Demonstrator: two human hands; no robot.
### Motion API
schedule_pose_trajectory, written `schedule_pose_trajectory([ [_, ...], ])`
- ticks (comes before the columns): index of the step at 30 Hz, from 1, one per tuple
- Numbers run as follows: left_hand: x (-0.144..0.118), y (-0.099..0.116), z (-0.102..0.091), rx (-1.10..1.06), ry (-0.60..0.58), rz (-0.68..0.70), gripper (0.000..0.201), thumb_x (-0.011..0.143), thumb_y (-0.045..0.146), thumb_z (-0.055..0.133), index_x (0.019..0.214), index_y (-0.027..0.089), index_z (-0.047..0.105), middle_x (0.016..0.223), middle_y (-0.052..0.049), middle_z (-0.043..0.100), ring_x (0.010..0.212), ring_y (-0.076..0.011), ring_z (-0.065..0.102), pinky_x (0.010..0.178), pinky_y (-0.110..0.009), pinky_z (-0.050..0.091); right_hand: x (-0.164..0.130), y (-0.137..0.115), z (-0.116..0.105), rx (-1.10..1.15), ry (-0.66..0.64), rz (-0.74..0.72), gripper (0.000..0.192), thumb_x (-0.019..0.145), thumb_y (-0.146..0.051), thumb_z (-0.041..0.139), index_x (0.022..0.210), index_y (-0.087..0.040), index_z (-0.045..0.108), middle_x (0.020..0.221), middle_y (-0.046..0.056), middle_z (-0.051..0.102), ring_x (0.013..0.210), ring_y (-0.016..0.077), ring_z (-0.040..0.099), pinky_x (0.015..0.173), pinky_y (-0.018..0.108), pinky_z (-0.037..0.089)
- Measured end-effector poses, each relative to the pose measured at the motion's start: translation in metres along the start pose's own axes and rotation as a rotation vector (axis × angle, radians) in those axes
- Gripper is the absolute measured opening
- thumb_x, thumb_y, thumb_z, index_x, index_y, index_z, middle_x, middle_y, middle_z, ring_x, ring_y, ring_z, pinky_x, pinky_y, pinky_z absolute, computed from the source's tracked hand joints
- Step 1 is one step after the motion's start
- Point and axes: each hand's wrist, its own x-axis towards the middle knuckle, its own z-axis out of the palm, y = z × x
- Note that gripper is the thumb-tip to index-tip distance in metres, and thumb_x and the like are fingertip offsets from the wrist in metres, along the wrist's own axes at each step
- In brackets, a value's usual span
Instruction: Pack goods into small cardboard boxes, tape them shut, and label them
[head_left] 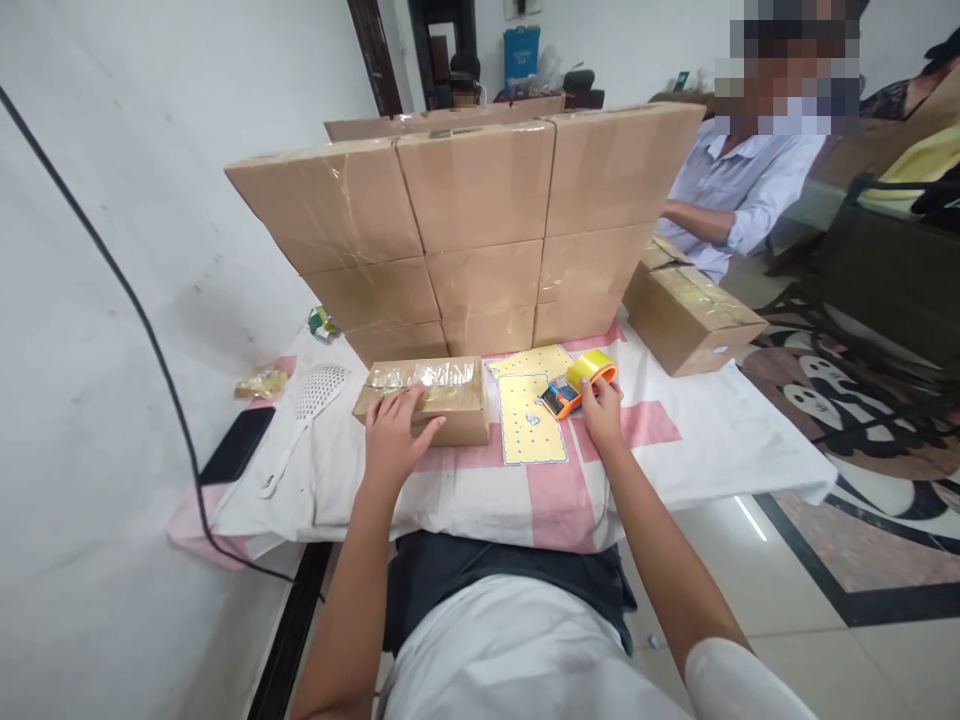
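Observation:
A small cardboard box [450, 395] with shiny clear tape along its top lies on the cloth-covered table [697, 450] in front of me. My left hand [395, 435] rests flat on the box's near left corner. My right hand [602, 410] grips an orange tape dispenser [564, 397] carrying a yellow tape roll [590, 367], set down just right of a yellow dotted sheet [529, 415]. The dispenser stands apart from the box.
A wall of stacked sealed cartons [480, 220] rises behind the box. Another carton [690, 315] sits at right before a seated person [739, 185]. A white slotted scoop [304, 415], a black phone [236, 445] and a black cable [135, 310] lie at left.

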Motion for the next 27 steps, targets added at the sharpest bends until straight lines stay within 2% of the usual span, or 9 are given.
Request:
schedule_pose_trajectory([
  [2,0.003,0.004,-0.002,0.043,0.020,0.014,0.040,0.093,0.049,0.067,0.126,0.027,0.069,0.139,-0.011,0.068,0.132,-0.0378,0.058,0.118,-0.059,0.031,0.000,0.000,0.001,0.003,0.004,0.012,0.041,0.093,-0.056,0.055,0.069,-0.024,0.048,0.061,-0.002,0.050,0.070,0.0204,0.048,0.092,0.045,0.042],
  [5,0.005,0.018,-0.001,0.078,0.117,0.018,0.036,0.090,0.049,0.071,0.118,0.026,0.073,0.147,-0.012,0.062,0.140,-0.0411,0.050,0.119,-0.064,0.027,-0.001,0.000,0.001,0.056,-0.009,0.025,0.044,0.092,-0.060,0.057,0.068,-0.024,0.046,0.061,-0.002,0.048,0.065,0.0179,0.044,0.079,0.040,0.044],
  [8,-0.007,0.049,0.016,-0.017,0.170,0.070,0.026,0.094,0.042,0.067,0.113,0.026,0.075,0.135,-0.014,0.068,0.132,-0.0382,0.055,0.116,-0.062,0.032,-0.004,-0.001,0.004,0.153,-0.024,0.039,0.044,0.092,-0.064,0.056,0.074,-0.024,0.048,0.066,-0.001,0.052,0.064,0.0177,0.047,0.069,0.035,0.045],
  [10,-0.023,0.077,0.039,-0.174,0.074,0.165,0.019,0.097,0.036,0.061,0.103,0.027,0.076,0.114,-0.012,0.074,0.115,-0.0332,0.065,0.110,-0.059,0.040,-0.007,-0.006,0.007,0.214,-0.039,0.040,0.042,0.094,-0.063,0.053,0.082,-0.023,0.054,0.075,0.001,0.060,0.069,0.0188,0.055,0.070,0.035,0.049],
  [12,-0.038,0.105,0.069,-0.363,-0.161,0.300,0.019,0.098,0.035,0.058,0.104,0.030,0.076,0.102,-0.010,0.075,0.099,-0.0285,0.069,0.099,-0.053,0.048,-0.012,-0.014,0.010,0.305,-0.072,0.043,0.039,0.095,-0.060,0.051,0.095,-0.022,0.060,0.089,0.004,0.068,0.079,0.0198,0.063,0.076,0.035,0.054],
  [15,-0.040,0.130,0.108,-0.533,-0.175,0.070,0.030,0.093,0.041,0.066,0.118,0.026,0.071,0.113,-0.015,0.071,0.106,-0.0304,0.067,0.093,-0.048,0.053,-0.021,-0.034,0.012,0.537,-0.126,0.089,0.037,0.094,-0.055,0.053,0.108,-0.022,0.064,0.104,0.006,0.075,0.089,0.0211,0.070,0.084,0.038,0.059],
  [18,-0.018,0.132,0.131,-0.694,-0.138,-0.238,0.039,0.092,0.044,0.067,0.122,0.020,0.067,0.121,-0.016,0.065,0.106,-0.0279,0.065,0.088,-0.043,0.055,-0.024,-0.057,0.012,0.653,-0.130,0.116,0.035,0.092,-0.056,0.056,0.099,-0.022,0.065,0.099,0.007,0.077,0.090,0.0235,0.072,0.083,0.039,0.061],
  [22,0.019,0.125,0.139,-0.921,-0.274,-0.269,0.025,0.093,0.042,0.066,0.103,0.021,0.073,0.117,-0.012,0.063,0.111,-0.0234,0.064,0.080,-0.031,0.053,-0.012,-0.077,0.020,0.667,-0.150,0.070,0.044,0.094,-0.066,0.054,0.089,-0.023,0.064,0.088,0.007,0.075,0.087,0.0249,0.072,0.078,0.040,0.061],
  [27,0.037,0.119,0.149,-1.096,-0.241,-0.431,0.021,0.087,0.038,0.071,0.081,0.018,0.073,0.107,-0.009,0.065,0.106,-0.0212,0.065,0.085,-0.030,0.051,0.006,-0.065,0.041,0.552,-0.145,0.075,0.060,0.087,-0.083,0.054,0.078,-0.024,0.060,0.072,0.003,0.067,0.077,0.0231,0.068,0.067,0.036,0.059],
])
